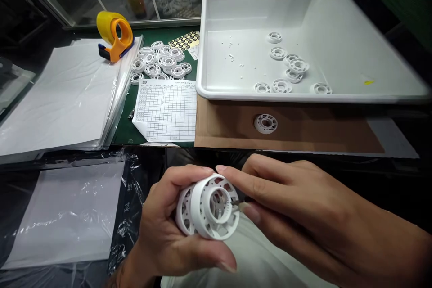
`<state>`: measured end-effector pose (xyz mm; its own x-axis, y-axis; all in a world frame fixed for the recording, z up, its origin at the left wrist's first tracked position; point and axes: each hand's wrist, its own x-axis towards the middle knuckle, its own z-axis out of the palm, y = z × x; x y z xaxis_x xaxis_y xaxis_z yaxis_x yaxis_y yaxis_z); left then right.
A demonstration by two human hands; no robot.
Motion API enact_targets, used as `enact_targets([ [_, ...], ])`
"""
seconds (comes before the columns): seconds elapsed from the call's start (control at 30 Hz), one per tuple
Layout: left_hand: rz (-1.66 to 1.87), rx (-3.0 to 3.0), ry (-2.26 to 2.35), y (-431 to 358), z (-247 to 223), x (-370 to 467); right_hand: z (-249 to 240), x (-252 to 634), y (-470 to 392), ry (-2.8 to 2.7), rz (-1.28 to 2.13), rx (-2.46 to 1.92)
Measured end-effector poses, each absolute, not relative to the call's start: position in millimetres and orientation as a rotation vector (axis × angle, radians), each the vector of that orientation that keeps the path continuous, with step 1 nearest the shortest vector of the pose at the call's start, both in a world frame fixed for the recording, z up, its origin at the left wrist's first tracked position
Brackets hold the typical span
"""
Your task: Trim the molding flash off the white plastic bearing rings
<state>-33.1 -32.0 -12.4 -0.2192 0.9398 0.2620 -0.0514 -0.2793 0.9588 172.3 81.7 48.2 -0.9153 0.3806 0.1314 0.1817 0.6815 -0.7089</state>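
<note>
My left hand (168, 225) is wrapped around two white plastic rings (216, 207), stacked face to face or nested; I cannot tell which. The front one has cut-out windows and a toothed inner collar. Close against it on the right is my right hand (286, 202), its thumb and fingers pinching a small dark-tipped tool (236, 202). The tip touches the ring near the inner collar, and most of the tool is hidden by the fingers. The right forefinger rests at the ring's upper rim.
A large white tray (249, 13) holds several such rings and small white scraps. One ring (266, 123) lies on the cardboard (320, 130). To the left are a heap of rings (158, 63), a printed form (168, 112), an orange tape dispenser (119, 38), stickers (185, 40) and plastic bags (64, 85).
</note>
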Motion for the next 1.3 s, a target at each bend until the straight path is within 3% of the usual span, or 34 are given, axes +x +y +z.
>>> enact_targets([
  [0.3,1.176,0.542,0.731,-30,-19,-42,48,177,96,-2.520,1.290,-0.511],
  [0.57,1.000,0.540,0.604,-24,-17,-46,53,176,102,-2.580,1.320,-0.426],
  [0.9,0.957,0.790,0.582,-14,-14,-51,59,177,113,-2.567,1.616,-0.224],
  [1.3,0.915,0.807,0.679,-16,-14,-53,60,177,110,-2.616,1.552,-0.261],
])
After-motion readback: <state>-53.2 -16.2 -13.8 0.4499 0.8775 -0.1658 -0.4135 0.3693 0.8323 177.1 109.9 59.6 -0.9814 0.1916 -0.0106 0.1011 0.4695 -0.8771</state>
